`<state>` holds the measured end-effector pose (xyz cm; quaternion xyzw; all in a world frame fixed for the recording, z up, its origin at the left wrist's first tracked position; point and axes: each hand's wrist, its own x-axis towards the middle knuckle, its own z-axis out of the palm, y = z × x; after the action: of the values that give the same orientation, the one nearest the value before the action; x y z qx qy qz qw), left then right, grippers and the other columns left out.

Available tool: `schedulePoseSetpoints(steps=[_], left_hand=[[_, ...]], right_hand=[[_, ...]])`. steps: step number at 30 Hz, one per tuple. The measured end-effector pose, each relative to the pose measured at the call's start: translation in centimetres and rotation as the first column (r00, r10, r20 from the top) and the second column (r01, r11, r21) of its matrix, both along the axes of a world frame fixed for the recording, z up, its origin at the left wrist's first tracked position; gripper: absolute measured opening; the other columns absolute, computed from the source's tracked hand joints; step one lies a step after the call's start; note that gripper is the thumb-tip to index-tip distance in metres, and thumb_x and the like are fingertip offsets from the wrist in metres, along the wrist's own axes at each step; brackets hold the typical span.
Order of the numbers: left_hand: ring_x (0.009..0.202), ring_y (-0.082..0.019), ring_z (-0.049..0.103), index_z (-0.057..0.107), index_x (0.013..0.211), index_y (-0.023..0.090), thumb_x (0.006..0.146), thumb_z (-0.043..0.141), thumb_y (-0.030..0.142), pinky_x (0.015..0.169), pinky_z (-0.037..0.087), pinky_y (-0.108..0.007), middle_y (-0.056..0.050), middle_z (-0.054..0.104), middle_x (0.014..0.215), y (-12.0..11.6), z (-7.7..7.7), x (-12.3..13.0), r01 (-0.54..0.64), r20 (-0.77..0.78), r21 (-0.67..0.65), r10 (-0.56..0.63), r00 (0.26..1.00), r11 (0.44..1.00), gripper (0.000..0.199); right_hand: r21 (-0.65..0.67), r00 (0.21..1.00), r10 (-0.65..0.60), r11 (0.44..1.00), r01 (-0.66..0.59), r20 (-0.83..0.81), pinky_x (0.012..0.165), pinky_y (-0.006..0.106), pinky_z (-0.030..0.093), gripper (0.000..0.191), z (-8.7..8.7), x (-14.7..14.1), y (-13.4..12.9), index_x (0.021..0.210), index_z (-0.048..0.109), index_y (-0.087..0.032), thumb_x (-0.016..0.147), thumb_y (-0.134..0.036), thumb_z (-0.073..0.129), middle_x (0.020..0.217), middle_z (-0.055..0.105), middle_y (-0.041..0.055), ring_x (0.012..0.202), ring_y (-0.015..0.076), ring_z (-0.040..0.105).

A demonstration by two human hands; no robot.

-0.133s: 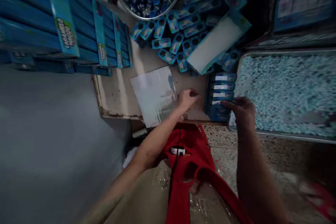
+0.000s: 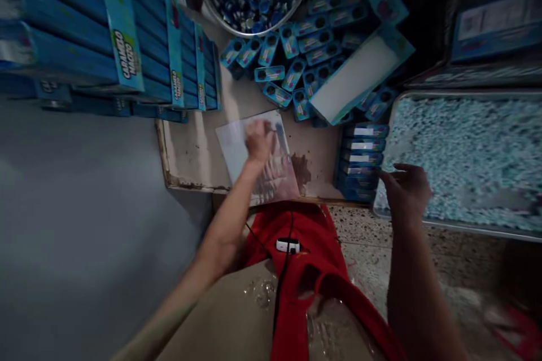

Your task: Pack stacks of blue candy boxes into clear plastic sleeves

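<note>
My left hand [image 2: 259, 140] is over a pale sheet [image 2: 235, 138] on the worktable. Motion smears its fingers, so whether they hold anything cannot be made out. The sheet has rows of narrow strip-like marks on its lower right part. To the right, a row of small blue boxes [image 2: 363, 159] is lined up at the table's front edge, several with a white strip on the upward side. My right hand [image 2: 409, 192] is at the right end of these boxes, thumb stretched out to their edge and fingers loosely bent, with nothing visible in it.
A tray of pale blue pieces [image 2: 470, 152] lies at the right. Loose small blue boxes [image 2: 294, 73] are scattered behind, with a larger open carton [image 2: 359, 76] over some. A round metal bowl [image 2: 237, 31] holds blue and silver pieces. Stacked blue cartons [image 2: 139, 56] stand left.
My left hand has moved left from the bare table onto the sheet. My right hand has drawn slightly right, off the white strip to the boxes' end. The view has shifted a little.
</note>
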<state>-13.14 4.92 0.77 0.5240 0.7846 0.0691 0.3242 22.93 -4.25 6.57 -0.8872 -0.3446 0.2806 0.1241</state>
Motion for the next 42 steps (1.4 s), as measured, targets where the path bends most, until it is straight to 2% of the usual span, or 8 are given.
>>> schedulePoseSetpoints(steps=[2, 6, 11, 17, 27, 36, 39, 42], left_hand=[[0.136, -0.039, 0.053, 0.067, 0.120, 0.019, 0.077, 0.086, 0.017, 0.115, 0.040, -0.048, -0.016, 0.066, 0.135, 1.7, -0.6, -5.4, 0.015, -0.100, 0.047, -0.010, 0.995, 0.999, 0.046], [0.111, -0.033, 0.063, 0.071, 0.101, 0.020, 0.066, 0.093, 0.018, 0.101, 0.047, -0.042, -0.008, 0.070, 0.106, 3.6, -3.3, -11.3, 0.058, 0.004, -0.019, -0.058, 0.998, 0.998, 0.041], [0.075, -0.019, 0.059, 0.071, 0.078, 0.018, 0.064, 0.087, 0.016, 0.072, 0.046, -0.031, -0.001, 0.066, 0.077, 3.4, -4.9, -12.5, 0.015, 0.171, -0.111, 0.005, 0.985, 0.994, 0.021], [0.069, -0.016, 0.060, 0.073, 0.079, 0.017, 0.072, 0.080, 0.019, 0.066, 0.043, -0.027, 0.000, 0.069, 0.071, 2.2, -3.9, -13.5, 0.026, 0.313, -0.107, 0.008, 0.950, 0.994, 0.010], [0.088, -0.022, 0.074, 0.085, 0.089, 0.017, 0.083, 0.073, 0.013, 0.083, 0.052, -0.030, -0.009, 0.083, 0.093, 2.2, -2.0, -13.7, 0.139, 0.278, -0.099, -0.107, 0.955, 0.985, 0.014], [0.083, -0.021, 0.071, 0.084, 0.088, 0.017, 0.083, 0.071, 0.011, 0.081, 0.051, -0.030, -0.008, 0.082, 0.090, 2.7, -1.5, -13.8, 0.119, 0.215, -0.195, -0.075, 0.974, 0.974, 0.015], [0.083, -0.021, 0.070, 0.084, 0.088, 0.017, 0.083, 0.070, 0.013, 0.080, 0.051, -0.029, -0.007, 0.081, 0.090, 3.0, -1.2, -13.9, 0.125, 0.189, -0.205, -0.086, 0.978, 0.971, 0.015], [0.083, -0.021, 0.070, 0.083, 0.087, 0.018, 0.083, 0.072, 0.015, 0.078, 0.050, -0.030, -0.007, 0.081, 0.089, 3.2, -1.2, -13.8, 0.127, 0.158, -0.200, -0.096, 0.983, 0.972, 0.012]], right_hand=[[0.113, 0.996, 0.046, 0.992, -0.055, 0.077, 0.067, 0.037, 0.049, 0.036, 1.0, -1.4, -0.4, 0.102, 0.069, -0.023, 0.071, -0.042, 0.073, 0.076, 0.073, 0.0051, 0.064, 0.0227, 0.067], [0.235, 0.965, 0.262, 0.937, -0.258, 0.015, 0.072, 0.037, 0.051, 0.027, 2.2, -8.6, -0.1, 0.096, 0.071, -0.021, 0.084, -0.044, 0.066, 0.082, 0.074, 0.0082, 0.072, 0.0228, 0.067], [0.308, 0.817, 0.556, 0.812, -0.495, -0.152, 0.087, 0.038, 0.054, 0.022, -0.8, -19.2, 2.3, 0.096, 0.073, -0.022, 0.095, -0.035, 0.056, 0.094, 0.076, 0.0094, 0.091, 0.0244, 0.069], [0.341, 0.654, 0.735, 0.670, -0.659, -0.180, 0.097, 0.040, 0.053, 0.030, -4.7, -25.9, 5.7, 0.113, 0.075, -0.021, 0.097, -0.018, 0.050, 0.111, 0.075, 0.0114, 0.106, 0.0270, 0.065], [0.228, 0.477, 0.878, 0.472, -0.852, -0.036, 0.108, 0.051, 0.047, 0.049, -6.7, -31.7, 7.7, 0.149, 0.060, -0.014, 0.104, -0.019, 0.042, 0.146, 0.063, 0.0167, 0.123, 0.0338, 0.054], [0.205, 0.366, 0.930, 0.365, -0.908, -0.032, 0.122, 0.059, 0.035, 0.064, -7.2, -31.8, 4.6, 0.164, 0.041, -0.009, 0.101, -0.013, 0.039, 0.168, 0.043, 0.0203, 0.152, 0.0380, 0.038], [0.212, 0.347, 0.936, 0.353, -0.911, -0.065, 0.121, 0.058, 0.034, 0.063, -6.6, -31.0, 3.8, 0.163, 0.044, -0.013, 0.100, -0.013, 0.042, 0.166, 0.047, 0.0176, 0.151, 0.0362, 0.039], [0.221, 0.401, 0.910, 0.414, -0.883, -0.102, 0.115, 0.051, 0.039, 0.049, -5.6, -30.5, 3.7, 0.150, 0.059, -0.017, 0.102, -0.019, 0.049, 0.150, 0.062, 0.0163, 0.136, 0.0338, 0.051]])
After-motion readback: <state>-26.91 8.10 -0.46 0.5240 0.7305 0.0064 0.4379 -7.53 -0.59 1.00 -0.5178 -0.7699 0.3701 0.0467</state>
